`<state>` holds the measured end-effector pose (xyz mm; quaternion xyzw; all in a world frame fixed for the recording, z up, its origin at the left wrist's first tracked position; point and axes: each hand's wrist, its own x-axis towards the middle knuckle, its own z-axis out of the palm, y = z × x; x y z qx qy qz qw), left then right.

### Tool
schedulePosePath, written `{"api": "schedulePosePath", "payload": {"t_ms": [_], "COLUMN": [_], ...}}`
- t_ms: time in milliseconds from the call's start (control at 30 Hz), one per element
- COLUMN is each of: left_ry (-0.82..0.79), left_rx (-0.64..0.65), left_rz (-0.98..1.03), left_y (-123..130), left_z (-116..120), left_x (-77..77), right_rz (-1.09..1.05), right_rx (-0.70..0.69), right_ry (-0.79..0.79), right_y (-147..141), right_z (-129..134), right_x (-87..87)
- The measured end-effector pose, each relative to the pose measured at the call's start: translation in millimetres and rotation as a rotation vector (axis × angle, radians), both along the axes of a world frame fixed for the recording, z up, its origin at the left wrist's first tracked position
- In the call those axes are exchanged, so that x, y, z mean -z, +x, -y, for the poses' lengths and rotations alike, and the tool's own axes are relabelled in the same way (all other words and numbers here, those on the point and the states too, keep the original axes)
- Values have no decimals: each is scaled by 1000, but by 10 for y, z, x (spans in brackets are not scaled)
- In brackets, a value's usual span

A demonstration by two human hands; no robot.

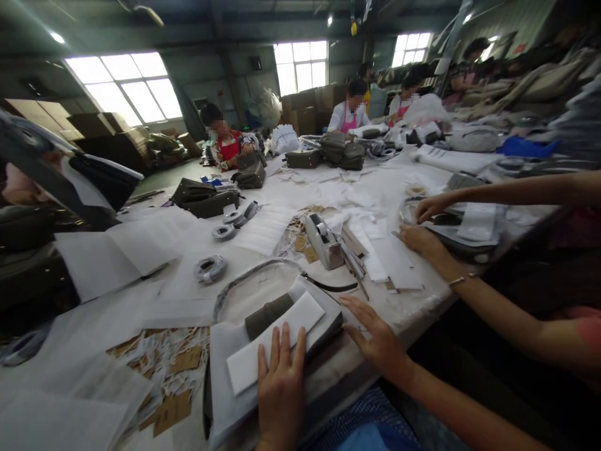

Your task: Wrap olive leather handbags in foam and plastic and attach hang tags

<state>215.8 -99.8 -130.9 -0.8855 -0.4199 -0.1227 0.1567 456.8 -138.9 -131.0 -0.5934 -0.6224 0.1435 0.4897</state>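
The left hand [280, 382] lay flat, fingers spread, on a white foam strip [275, 341] resting across an olive bag [268, 313] at the desk's [422, 304] near edge. The right hand [373, 338] rested open just beside the bag, holding nothing. A tape dispenser [323, 240] stood farther back.

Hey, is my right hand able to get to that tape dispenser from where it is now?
Probably yes. The right hand lies flat on the table edge, and only flat paper and a thin black strap lie between it and the tape dispenser.

Left hand [280, 385] flat on white strip [277, 341]; right hand [375, 338] beside bag [267, 313].
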Motion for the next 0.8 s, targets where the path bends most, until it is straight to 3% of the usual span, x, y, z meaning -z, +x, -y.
{"api": "schedulePosePath", "payload": {"t_ms": [67,167,400,567,800], "left_ry": [-5,-15,23,52,83], "left_rx": [1,0,3,13,-5], "left_rz": [11,15,44,150,190], "left_y": [7,25,-43,-131,-135], "left_z": [3,-1,29,46,20], "left_x": [-14,-44,-46,42,53], "right_rz": [-316,-630,-743,-990,-1261], "right_rx": [100,14,-249,-226,-65], "right_ry": [-184,-400,-622,-589,-477], "right_y": [-25,-68,-75,-285,-586], "right_z": [65,28,-132,-69,-75], "right_x": [73,85,-357,-497,-585]}}
